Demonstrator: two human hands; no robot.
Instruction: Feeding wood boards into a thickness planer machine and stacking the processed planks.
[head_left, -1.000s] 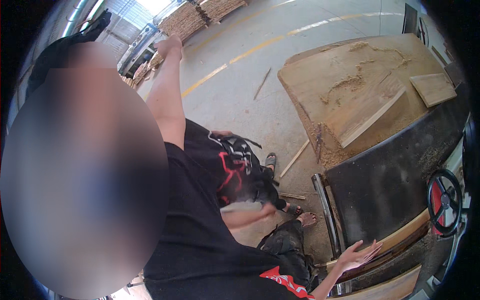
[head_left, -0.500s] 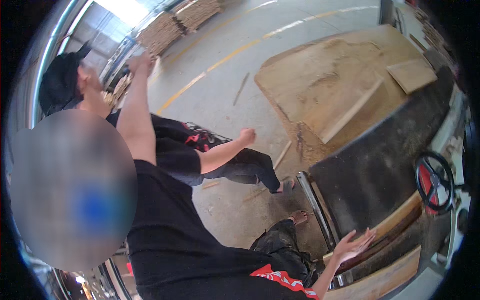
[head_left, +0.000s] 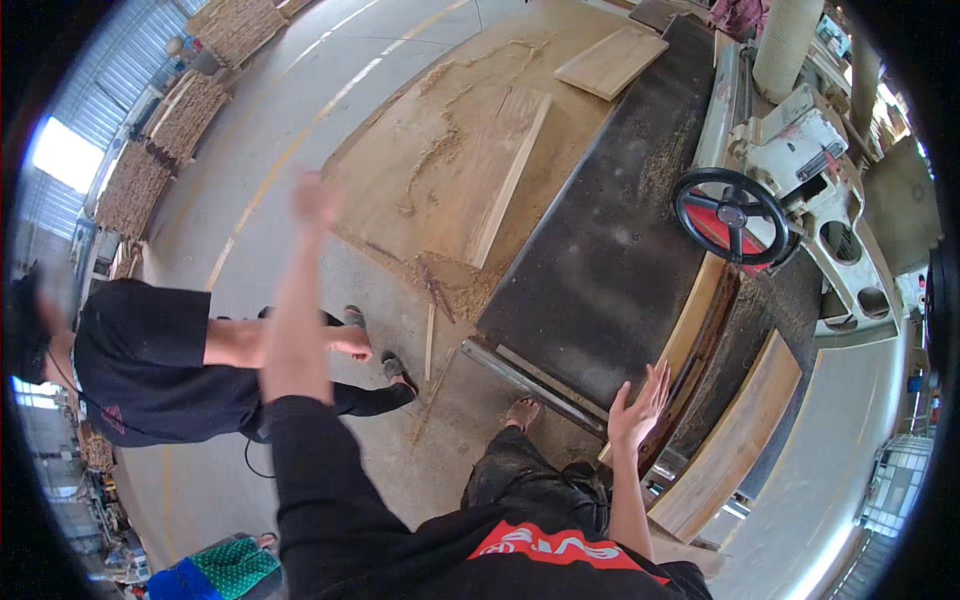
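Observation:
My left arm is stretched out ahead, its hand (head_left: 315, 200) raised above the floor left of the sawdust-covered wooden table. Motion blurs the fingers of my left hand, and I see nothing clearly held in it. My right hand (head_left: 640, 405) is open and empty, fingers spread and palm turned up. It hovers by the front edge of the black machine table (head_left: 600, 240), near a long wooden fence strip (head_left: 690, 320). Whether it touches the strip I cannot tell. A wide wooden board (head_left: 735, 435) lies to the right of that hand.
A black handwheel (head_left: 732, 215) sits on the white machine. Boards (head_left: 500, 170) lie on the sawdust-covered table (head_left: 385, 150). A co-worker in black (head_left: 150, 360) stands close on my left. Wood scraps (head_left: 430, 345) lie on the floor; lumber stacks (head_left: 185, 115) stand far left.
My view has swung right and down, bringing the machine further in. My left arm has lowered a little and still points forward. My right hand stays open. The co-worker now appears farther left.

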